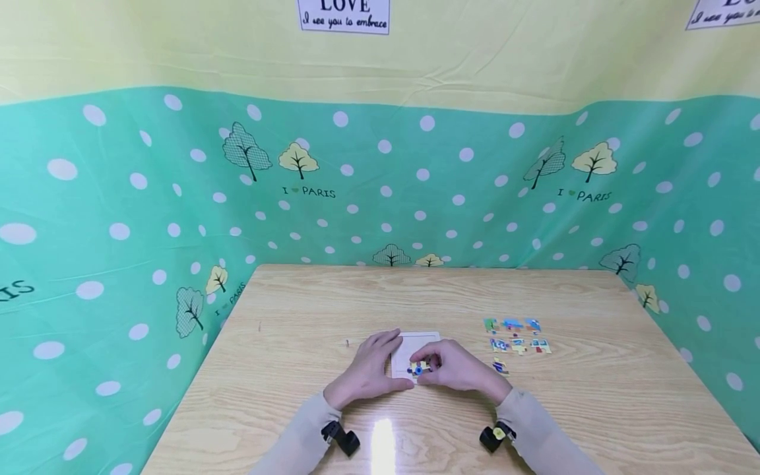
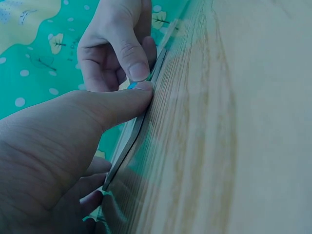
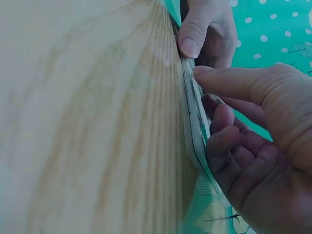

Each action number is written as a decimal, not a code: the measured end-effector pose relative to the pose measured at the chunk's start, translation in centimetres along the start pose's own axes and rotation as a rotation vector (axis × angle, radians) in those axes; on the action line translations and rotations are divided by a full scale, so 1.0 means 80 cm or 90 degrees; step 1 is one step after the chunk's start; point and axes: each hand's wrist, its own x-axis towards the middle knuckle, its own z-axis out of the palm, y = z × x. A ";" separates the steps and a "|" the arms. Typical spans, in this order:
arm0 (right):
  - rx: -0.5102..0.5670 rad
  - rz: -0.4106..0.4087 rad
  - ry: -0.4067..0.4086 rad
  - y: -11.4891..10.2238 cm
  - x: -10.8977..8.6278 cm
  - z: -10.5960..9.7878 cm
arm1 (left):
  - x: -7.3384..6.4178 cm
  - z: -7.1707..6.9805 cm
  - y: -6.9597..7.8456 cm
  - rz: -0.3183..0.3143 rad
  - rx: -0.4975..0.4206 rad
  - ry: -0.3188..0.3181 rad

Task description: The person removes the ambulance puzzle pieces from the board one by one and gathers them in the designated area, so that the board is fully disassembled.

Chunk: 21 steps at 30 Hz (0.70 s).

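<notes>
On the table lies a white puzzle board (image 1: 411, 344) with a thin line around its inner area. My left hand (image 1: 369, 366) rests at its left side, thumb along the near edge and fairly straight fingers by the far left corner. The left thumb (image 2: 124, 103) presses on the board's edge in the left wrist view. Over the board's near part, my right hand (image 1: 456, 367) pinches a yellow and blue jigsaw piece (image 1: 418, 369) between thumb and fingers. Whether the piece touches the board is unclear. The right fingers (image 3: 224, 139) curl beside the board in the right wrist view.
Several loose jigsaw pieces (image 1: 518, 345) lie in rows right of the board, one (image 1: 500, 365) close to the right wrist. The wooden table (image 1: 285, 316) meets a green dotted cloth (image 1: 392, 198) at the back and sides. A tiny dark speck (image 1: 347, 343) lies left of the board.
</notes>
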 end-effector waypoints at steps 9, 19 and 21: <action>0.003 -0.005 0.002 0.000 -0.001 -0.001 | -0.001 0.000 0.000 -0.002 0.003 0.001; 0.016 -0.023 0.010 0.005 -0.008 -0.006 | -0.002 -0.001 0.001 -0.005 0.002 -0.004; 0.018 -0.020 0.012 0.007 -0.010 -0.008 | -0.002 -0.001 0.002 -0.007 0.005 -0.005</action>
